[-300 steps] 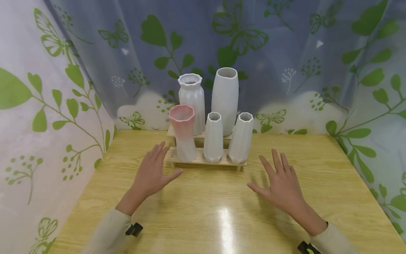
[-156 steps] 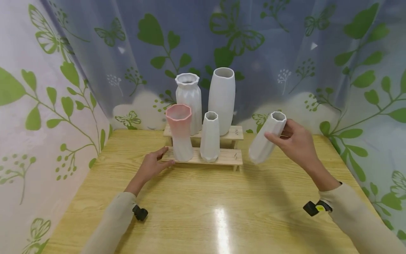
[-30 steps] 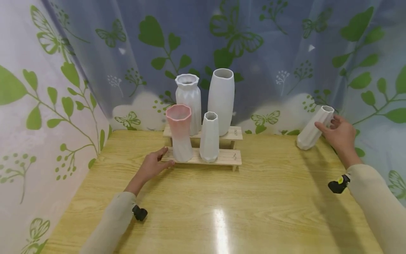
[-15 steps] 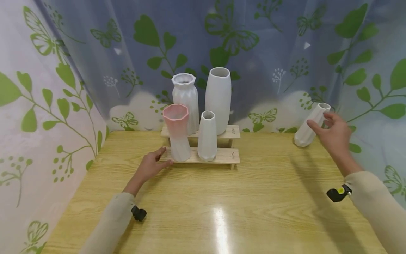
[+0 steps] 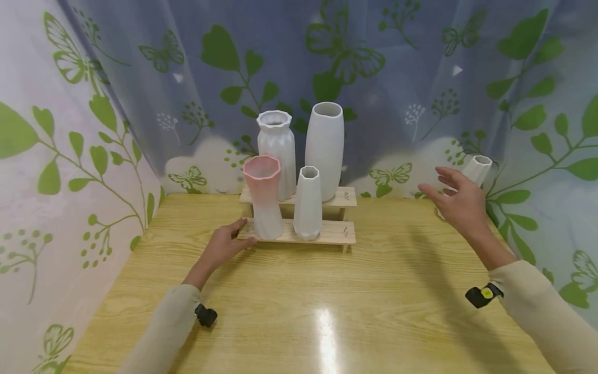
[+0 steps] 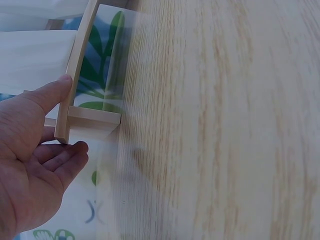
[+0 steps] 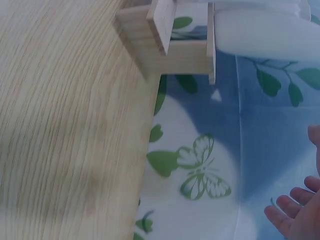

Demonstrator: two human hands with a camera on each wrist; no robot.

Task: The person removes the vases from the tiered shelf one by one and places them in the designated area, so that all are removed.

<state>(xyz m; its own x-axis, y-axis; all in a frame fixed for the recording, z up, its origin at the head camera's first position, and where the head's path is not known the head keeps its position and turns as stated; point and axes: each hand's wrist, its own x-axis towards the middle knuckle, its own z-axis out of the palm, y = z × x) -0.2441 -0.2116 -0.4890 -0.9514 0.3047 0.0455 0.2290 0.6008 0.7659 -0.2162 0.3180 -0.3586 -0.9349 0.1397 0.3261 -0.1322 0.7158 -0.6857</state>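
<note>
White, faceted, open-mouthed vase [image 5: 477,170] stands partly behind the spread right hand [image 5: 460,203]; left hand [image 5: 222,246] pinches the wooden stand [image 5: 334,232] bearing four vases [image 5: 308,208].

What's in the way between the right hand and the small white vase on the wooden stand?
Nothing visible stands between the right hand and the small white vase. The pink-topped vase is on its other side, and the tallest vase stands behind it.

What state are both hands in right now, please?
Left hand: holding the two-tier wooden stand at its lower left end.
Right hand: open, holding nothing, partly hiding a white faceted vase in the head view.
</note>
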